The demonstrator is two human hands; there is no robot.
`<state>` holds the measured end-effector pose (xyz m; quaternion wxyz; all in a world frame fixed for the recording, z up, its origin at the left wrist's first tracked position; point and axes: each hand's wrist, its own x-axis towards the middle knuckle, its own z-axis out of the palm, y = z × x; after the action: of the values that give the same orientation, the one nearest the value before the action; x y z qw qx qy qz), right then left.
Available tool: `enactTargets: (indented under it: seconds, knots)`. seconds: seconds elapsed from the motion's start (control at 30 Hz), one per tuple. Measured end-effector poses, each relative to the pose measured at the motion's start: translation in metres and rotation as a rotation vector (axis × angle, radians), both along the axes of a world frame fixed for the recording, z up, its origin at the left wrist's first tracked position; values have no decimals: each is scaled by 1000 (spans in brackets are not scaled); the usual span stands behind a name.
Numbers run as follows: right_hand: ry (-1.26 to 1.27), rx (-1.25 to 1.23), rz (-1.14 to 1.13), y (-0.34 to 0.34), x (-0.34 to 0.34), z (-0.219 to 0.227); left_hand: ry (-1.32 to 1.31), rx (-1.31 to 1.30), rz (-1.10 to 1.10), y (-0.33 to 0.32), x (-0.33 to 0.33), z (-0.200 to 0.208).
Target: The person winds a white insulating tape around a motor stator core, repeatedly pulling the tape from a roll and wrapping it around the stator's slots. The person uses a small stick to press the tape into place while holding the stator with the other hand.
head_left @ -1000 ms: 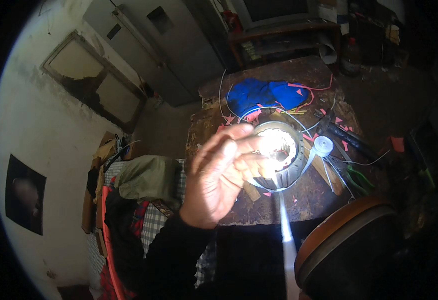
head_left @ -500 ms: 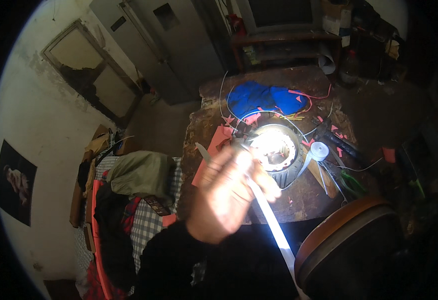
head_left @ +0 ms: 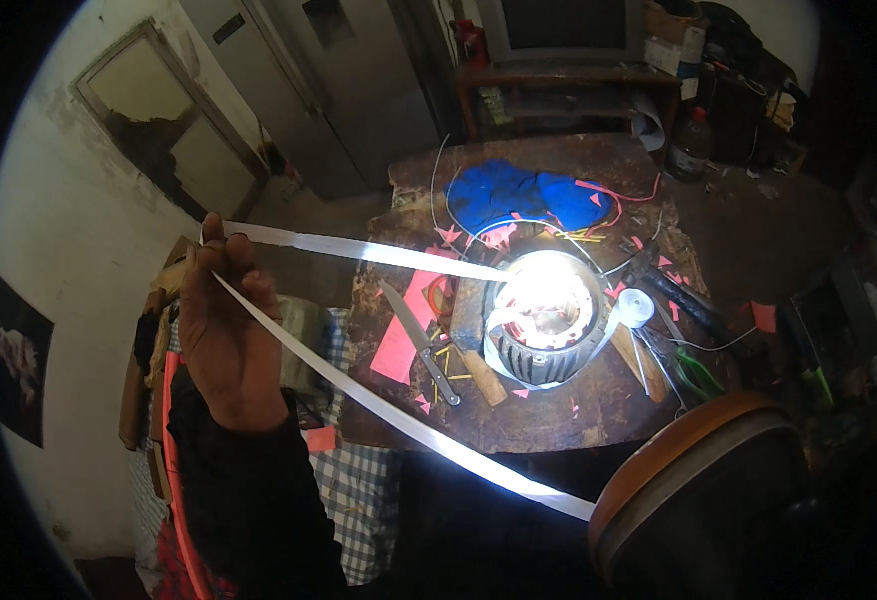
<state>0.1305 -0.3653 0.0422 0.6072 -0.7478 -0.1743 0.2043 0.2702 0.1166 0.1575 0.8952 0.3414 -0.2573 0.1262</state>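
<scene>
At the left, my left hand (head_left: 226, 325) is raised with its fingers closed on white fabric tape (head_left: 363, 247). One stretch of the tape runs from my fingers to the motor stator (head_left: 548, 320); another slants down right and passes behind a dark round thing with an orange rim. The stator has a ribbed dark housing and copper windings, brightly lit, with white tape around its base. A tape roll (head_left: 635, 308) sits just right of it. My right hand is not in view.
On the worn wooden table (head_left: 588, 425) lie a knife (head_left: 426, 345), a hammer (head_left: 686, 300), pink paper scraps and a blue cloth (head_left: 523, 197). The orange-rimmed dark thing (head_left: 703, 490) blocks the lower right. A checkered cloth (head_left: 358, 510) is at the lower left.
My left hand has moved up and left from in front of the stator, drawing the tape out into two long stretches. The knife and the stator's near side now show.
</scene>
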Motion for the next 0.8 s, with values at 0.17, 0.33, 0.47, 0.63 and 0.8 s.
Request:
enactTargets:
  seconds: [0.17,0.33,0.47,0.63,0.8]
  knots:
    - [-19,-43,-37,-3,10,-12,128,-69,90,45,15,-37]
    - [86,-191,-129,-9,19,-3,137,-38,29,79,28,-78]
    - [127,-271,-329,-2,29,12,244,-74,133,91,30,-107]
    - [324,-345,-600,16,47,31,460,-208,280,104,33,-143]
    - [-10,-381,-450,44,59,44,519,-72,195,114,29,-173]
